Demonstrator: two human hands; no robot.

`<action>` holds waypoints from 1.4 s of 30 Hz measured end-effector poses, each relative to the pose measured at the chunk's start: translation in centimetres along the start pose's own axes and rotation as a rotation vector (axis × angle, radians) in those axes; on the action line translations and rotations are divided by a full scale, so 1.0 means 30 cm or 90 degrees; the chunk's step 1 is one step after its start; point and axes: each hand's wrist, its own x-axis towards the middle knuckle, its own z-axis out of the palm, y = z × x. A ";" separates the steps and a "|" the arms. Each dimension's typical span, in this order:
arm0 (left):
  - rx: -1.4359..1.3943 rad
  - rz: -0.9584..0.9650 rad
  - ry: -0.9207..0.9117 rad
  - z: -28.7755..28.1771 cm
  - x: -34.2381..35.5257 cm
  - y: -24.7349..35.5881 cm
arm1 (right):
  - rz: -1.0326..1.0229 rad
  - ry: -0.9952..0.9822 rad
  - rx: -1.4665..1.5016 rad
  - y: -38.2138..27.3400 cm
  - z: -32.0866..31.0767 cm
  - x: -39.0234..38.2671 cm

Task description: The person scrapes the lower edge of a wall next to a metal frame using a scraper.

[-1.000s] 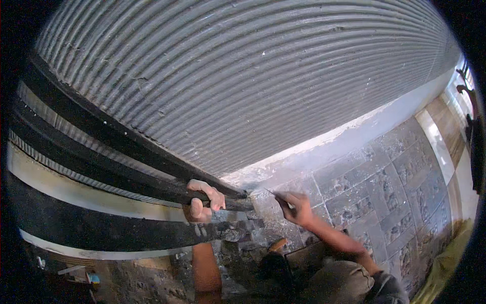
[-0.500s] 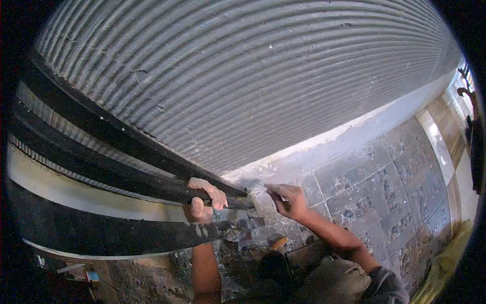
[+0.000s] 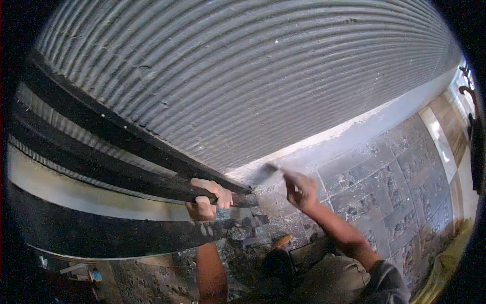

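Observation:
My left hand [image 3: 211, 195] is wrapped round the near end of a dark bar [image 3: 109, 162], the middle one of three long black bars. Raised off the floor to the right, my right hand [image 3: 302, 189] has its fingers pinched on a small flat grey piece [image 3: 268, 171], smeared by motion, so its kind does not show. The piece is by the foot of the corrugated grey wall [image 3: 263, 86], near the pale strip at its base [image 3: 349, 134]. Whether it touches the wall I cannot tell.
A worn grey patterned tile floor [image 3: 379, 187] spreads to the right. An orange-brown handle-like piece [image 3: 282, 240] lies near my legs. Yellow-green cloth [image 3: 445, 261] hangs at the lower right. The wide black bar [image 3: 116, 228] crosses the lower left, with small clutter [image 3: 93, 274] below.
My right hand has moved slightly right, and the grey piece in its fingers now shows beside the wall base. My left hand keeps its grip on the bar.

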 end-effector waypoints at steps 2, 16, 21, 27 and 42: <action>-0.020 0.001 0.038 0.020 0.006 -0.001 | 0.035 -0.042 0.001 0.055 0.026 -0.067; -0.097 -0.012 -0.085 -0.042 0.007 -0.025 | -0.055 0.042 -0.051 0.020 0.002 0.002; -0.080 -0.024 -0.102 -0.046 0.012 -0.018 | 0.037 0.061 -0.044 0.071 -0.049 -0.167; -0.120 -0.021 -0.075 -0.031 0.010 -0.024 | 0.015 0.170 -0.179 0.049 -0.254 -0.166; -0.123 -0.027 -0.032 -0.010 0.006 -0.013 | 0.039 0.007 0.230 0.167 -0.162 -0.312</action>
